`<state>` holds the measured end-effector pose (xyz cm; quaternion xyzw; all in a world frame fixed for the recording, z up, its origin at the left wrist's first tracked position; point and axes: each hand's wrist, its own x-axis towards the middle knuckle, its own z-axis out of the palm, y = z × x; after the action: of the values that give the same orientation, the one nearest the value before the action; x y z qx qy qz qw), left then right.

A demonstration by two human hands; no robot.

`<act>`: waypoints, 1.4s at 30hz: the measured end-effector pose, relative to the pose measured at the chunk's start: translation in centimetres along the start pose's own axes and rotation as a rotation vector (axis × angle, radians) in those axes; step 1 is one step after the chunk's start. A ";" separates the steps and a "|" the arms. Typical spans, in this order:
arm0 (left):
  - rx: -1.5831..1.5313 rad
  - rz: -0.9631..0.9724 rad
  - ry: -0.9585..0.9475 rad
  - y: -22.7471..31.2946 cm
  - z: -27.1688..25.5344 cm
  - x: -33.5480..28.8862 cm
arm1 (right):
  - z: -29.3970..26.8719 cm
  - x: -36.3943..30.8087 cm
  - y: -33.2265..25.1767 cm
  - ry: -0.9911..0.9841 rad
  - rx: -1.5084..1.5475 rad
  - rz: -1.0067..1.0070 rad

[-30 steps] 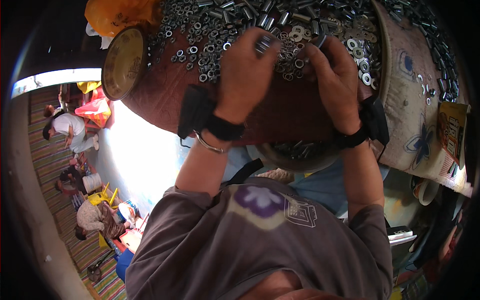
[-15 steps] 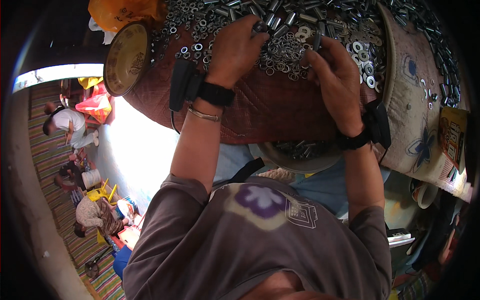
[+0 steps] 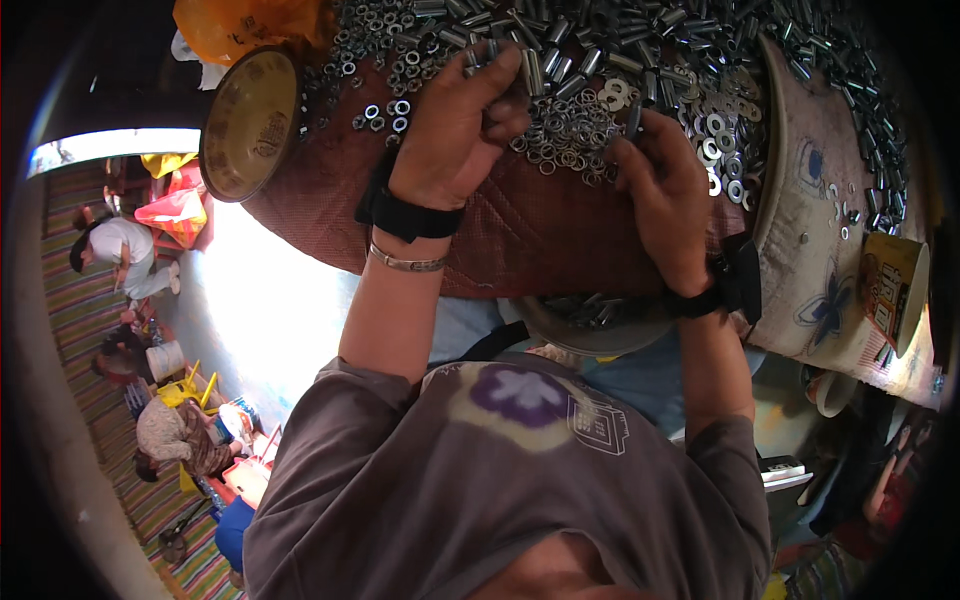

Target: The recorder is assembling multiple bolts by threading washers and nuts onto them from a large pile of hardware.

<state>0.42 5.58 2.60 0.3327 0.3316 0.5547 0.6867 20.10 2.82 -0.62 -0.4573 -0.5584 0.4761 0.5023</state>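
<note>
My right hand (image 3: 665, 190) pinches a slim dark metal rod (image 3: 634, 121) upright between thumb and fingers, beside small metal rings (image 3: 556, 140). My left hand (image 3: 450, 135) is turned with its fingers curled, close to the heap of metal sleeves (image 3: 560, 68). Short metal pieces show by its fingertips, but I cannot tell what it grips. Loose hex nuts (image 3: 374, 112) lie left of that hand. Flat washers (image 3: 728, 150) are spread right of my right hand. All these rest on a reddish-brown cloth (image 3: 540, 235).
A patterned bowl (image 3: 250, 130) and an orange bag (image 3: 245, 28) stand at the left. Below the cloth's edge sits a basin (image 3: 590, 338) with metal parts. A pale cloth (image 3: 800, 260) at right bears more sleeves and a yellow cup (image 3: 893, 290). Other people sit far left.
My left hand has drawn back slightly and rolled, so its curled fingers now show. My right hand has moved slightly down, still pinching the rod.
</note>
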 end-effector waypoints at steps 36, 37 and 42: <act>-0.450 -0.205 -0.176 0.5 -3.8 -13.0 | 10.1 -11.9 -8.7 -0.033 -0.268 0.079; -0.452 -0.210 -0.179 0.3 -3.8 -13.2 | 10.1 -12.1 -8.8 -0.037 -0.340 0.055; -0.433 -0.183 -0.158 -0.4 -3.6 -13.3 | 10.2 -12.6 -9.4 -0.003 -0.411 0.060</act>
<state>-4.54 -7.22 1.37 0.1890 0.1790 0.5207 0.8131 10.65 -11.56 6.66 -0.5660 -0.6308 0.3675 0.3830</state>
